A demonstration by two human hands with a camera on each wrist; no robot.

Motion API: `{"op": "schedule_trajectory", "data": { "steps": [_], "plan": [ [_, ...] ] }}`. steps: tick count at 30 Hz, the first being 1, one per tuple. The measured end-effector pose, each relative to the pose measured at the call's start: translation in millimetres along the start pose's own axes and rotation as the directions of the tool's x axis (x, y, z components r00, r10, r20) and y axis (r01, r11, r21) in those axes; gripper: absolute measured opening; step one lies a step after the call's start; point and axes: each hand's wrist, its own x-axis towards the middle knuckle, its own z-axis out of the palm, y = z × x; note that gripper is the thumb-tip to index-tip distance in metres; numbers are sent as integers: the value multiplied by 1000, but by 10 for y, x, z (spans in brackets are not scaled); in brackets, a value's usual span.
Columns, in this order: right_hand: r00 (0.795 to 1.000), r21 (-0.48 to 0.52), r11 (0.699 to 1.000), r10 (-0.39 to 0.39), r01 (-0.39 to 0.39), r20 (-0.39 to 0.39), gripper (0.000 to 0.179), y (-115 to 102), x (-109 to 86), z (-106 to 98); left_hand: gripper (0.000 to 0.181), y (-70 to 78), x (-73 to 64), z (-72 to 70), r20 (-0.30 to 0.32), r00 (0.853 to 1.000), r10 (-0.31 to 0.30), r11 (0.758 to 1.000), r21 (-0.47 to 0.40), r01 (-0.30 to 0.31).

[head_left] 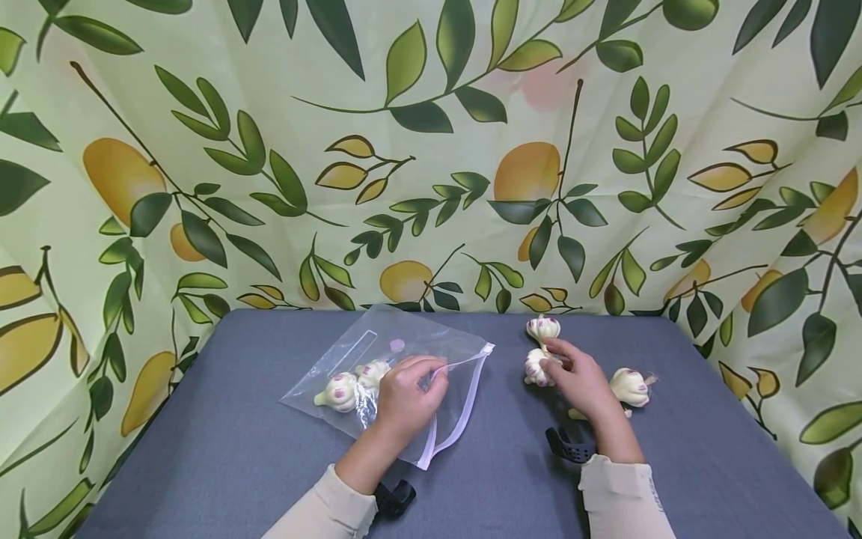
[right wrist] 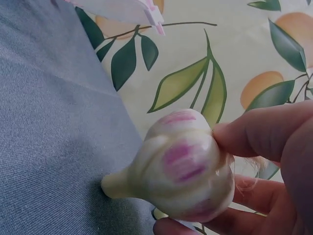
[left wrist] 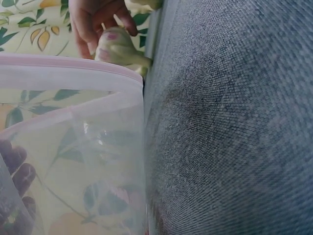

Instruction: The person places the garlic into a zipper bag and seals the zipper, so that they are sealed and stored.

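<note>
A clear zip bag (head_left: 465,427) with a pale pink zip edge lies on the table, its mouth facing right and gaping. My left hand (head_left: 411,393) pinches the upper layer at the mouth, holding it raised. Two garlic bulbs (head_left: 339,392) are inside the bag, one partly behind the hand. To the right, my right hand (head_left: 582,382) holds a white garlic bulb (right wrist: 181,166) with purple patches, thumb on one side and fingers on the other. Its stem points down to the cloth in the right wrist view. Just beyond it lies another garlic bulb (head_left: 542,328).
One more garlic bulb (head_left: 631,387) lies right of my right wrist, with a stem (head_left: 575,413) showing partly under the forearm. A grey-blue cloth (head_left: 229,419) covers the table. Behind it hangs a leaf-and-fruit patterned curtain (head_left: 431,165).
</note>
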Motion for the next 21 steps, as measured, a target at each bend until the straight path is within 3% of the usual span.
{"op": "schedule_trajectory", "data": {
  "steps": [9,15,21],
  "plan": [
    [1000,-39,999,16,-15,23,34,-7,6,26,9,6,-5,-7,5,1000,-10,1000,-5,10],
    [1000,-102,994,-24,23,-7,53,2,2,43,9,0,-5,-4,1,1000,-4,1000,-6,4],
    [1000,-102,995,-10,9,-7,55,9,5,48,9,1,0,-6,1,1000,-5,1000,-9,5]
  ]
}}
